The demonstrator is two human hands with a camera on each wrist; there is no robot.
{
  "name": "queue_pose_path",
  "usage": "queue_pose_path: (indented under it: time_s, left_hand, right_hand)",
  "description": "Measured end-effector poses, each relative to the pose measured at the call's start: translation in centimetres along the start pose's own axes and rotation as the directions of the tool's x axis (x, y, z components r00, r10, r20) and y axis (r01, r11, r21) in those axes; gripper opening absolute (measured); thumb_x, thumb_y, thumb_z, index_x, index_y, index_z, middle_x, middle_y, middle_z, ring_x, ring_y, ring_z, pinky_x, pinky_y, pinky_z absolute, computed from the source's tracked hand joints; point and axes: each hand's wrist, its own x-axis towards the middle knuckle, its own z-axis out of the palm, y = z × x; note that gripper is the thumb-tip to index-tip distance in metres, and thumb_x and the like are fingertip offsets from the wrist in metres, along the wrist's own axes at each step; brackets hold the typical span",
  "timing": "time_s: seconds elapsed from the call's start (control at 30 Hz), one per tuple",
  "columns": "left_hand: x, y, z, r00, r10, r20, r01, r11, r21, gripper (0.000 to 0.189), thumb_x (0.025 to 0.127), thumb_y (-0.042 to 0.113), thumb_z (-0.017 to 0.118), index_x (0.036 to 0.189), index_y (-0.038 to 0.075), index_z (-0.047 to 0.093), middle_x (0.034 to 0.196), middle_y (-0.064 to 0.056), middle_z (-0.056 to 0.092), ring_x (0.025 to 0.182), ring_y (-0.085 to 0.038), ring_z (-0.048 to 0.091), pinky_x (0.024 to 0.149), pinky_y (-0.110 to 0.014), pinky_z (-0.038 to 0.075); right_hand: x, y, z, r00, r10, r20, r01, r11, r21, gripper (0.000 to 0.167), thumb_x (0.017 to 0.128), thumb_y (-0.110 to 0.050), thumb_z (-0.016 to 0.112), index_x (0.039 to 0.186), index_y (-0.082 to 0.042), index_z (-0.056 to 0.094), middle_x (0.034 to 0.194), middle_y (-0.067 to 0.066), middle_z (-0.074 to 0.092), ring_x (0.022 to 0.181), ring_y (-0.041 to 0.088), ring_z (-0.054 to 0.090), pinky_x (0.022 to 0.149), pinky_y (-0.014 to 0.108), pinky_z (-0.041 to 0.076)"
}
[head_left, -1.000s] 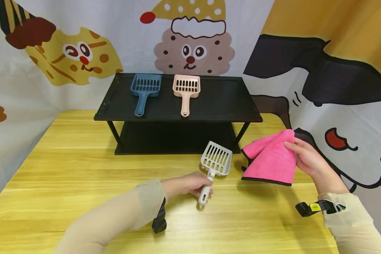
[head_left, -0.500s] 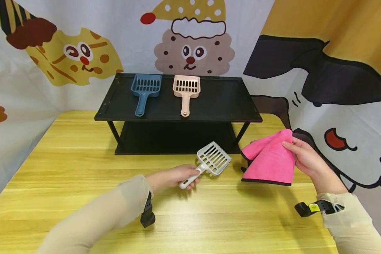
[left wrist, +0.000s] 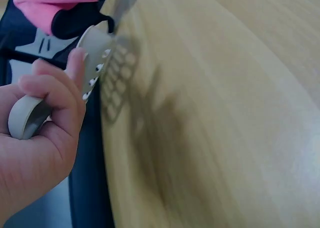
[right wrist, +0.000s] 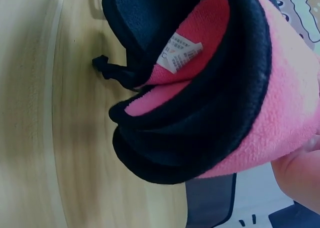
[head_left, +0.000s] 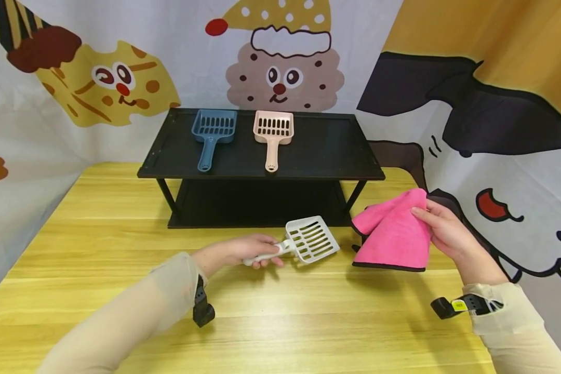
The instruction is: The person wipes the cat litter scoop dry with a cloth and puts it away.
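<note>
The left hand [head_left: 257, 249] has its fingers curled round the handle of a white scoop [head_left: 295, 244], held just above the table [head_left: 280, 332]; the left wrist view shows the slotted head's shadow on the wood. The head points toward the table's right edge and lies in front of the near right corner of the rack's lower shelf [head_left: 257, 202].

The right hand [head_left: 444, 228] pinches a pink cloth [head_left: 397, 234] between thumb and fingers, near the table's right edge and just beyond that same shelf corner. The cloth hangs in folds, with black edging and a black cord [right wrist: 115, 73]. Inside, a white label [right wrist: 180, 52] carries a barcode and small print, too blurred to read.

The black rack [head_left: 327, 150] stands along the table's far edge. On its top, handles toward the near edge, lie a blue scoop [head_left: 210, 139], close to the far left corner, and a pink scoop [head_left: 273, 140], about midway along. Each has a small paw mark at its handle's end.

A camera [head_left: 203, 310] is strapped to the left wrist. The strap on the right wrist bears a yellow tag [head_left: 459, 305] whose dark lettering is too small to read.
</note>
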Motion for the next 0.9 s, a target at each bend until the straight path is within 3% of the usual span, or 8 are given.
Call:
queue_pose_path:
  time_s: [0.2,0.37,0.53,0.73,0.9]
  left_hand:
    - [-1.3,0.8,-1.0,1.000,0.012,0.006,-0.012,1.000,0.015,0.038,0.099,0.014,0.043,0.132,-0.006,0.044,0.109,-0.017,0.066,0.054,-0.002,0.049,0.046,-0.013,0.038]
    - [-2.5,1.8,-1.2,1.000,0.007,0.006,-0.007,1.000,0.022,0.037,0.099,0.014,0.045,0.130,-0.006,0.047,0.098,-0.006,0.069,0.051,-0.002,0.046,0.045,-0.013,0.035]
    - [-3.3,3.4,-0.8,1.000,0.005,0.024,-0.006,0.999,0.031,0.035,0.098,0.015,0.047,0.127,-0.005,0.051,0.094,-0.001,0.070,0.050,-0.002,0.044,0.045,-0.013,0.035]
    - [-3.6,4.4,-0.4,1.000,0.004,0.015,-0.005,0.998,0.070,0.033,0.098,0.015,0.047,0.124,-0.004,0.053,0.100,-0.008,0.069,0.050,-0.002,0.043,0.045,-0.013,0.035]
    - [-3.5,4.7,0.0,1.000,0.014,-0.006,-0.014,0.998,0.058,0.034,0.098,0.013,0.046,0.125,-0.005,0.052,0.094,-0.006,0.069,0.049,-0.001,0.042,0.044,-0.013,0.034]
  right_hand:
    - [0.1,-0.4,1.0,0.995,-0.033,-0.092,0.025,0.996,-0.082,0.017,0.097,-0.011,0.047,0.108,-0.020,0.056,0.085,-0.006,0.066,0.072,0.007,0.066,0.063,0.021,0.054]
    - [0.4,-0.6,2.3,0.987,-0.034,-0.155,0.000,0.976,-0.218,0.018,0.096,-0.017,0.052,0.112,-0.024,0.049,0.081,-0.008,0.066,0.067,0.007,0.066,0.060,0.022,0.055]
    - [1.1,-0.7,4.0,0.987,-0.064,-0.148,0.009,0.938,-0.346,0.018,0.094,-0.017,0.055,0.110,-0.025,0.051,0.077,-0.010,0.065,0.063,0.007,0.065,0.058,0.022,0.054]
    - [2.1,-0.7,6.3,0.989,-0.113,-0.095,0.073,0.933,-0.352,0.017,0.094,-0.011,0.055,0.105,-0.024,0.056,0.076,-0.010,0.063,0.063,0.005,0.063,0.058,0.020,0.053]
    - [2.8,-0.5,8.5,0.990,-0.093,-0.111,0.034,0.892,-0.451,0.015,0.093,-0.017,0.057,0.107,-0.023,0.056,0.080,-0.013,0.061,0.069,0.004,0.061,0.062,0.021,0.053]
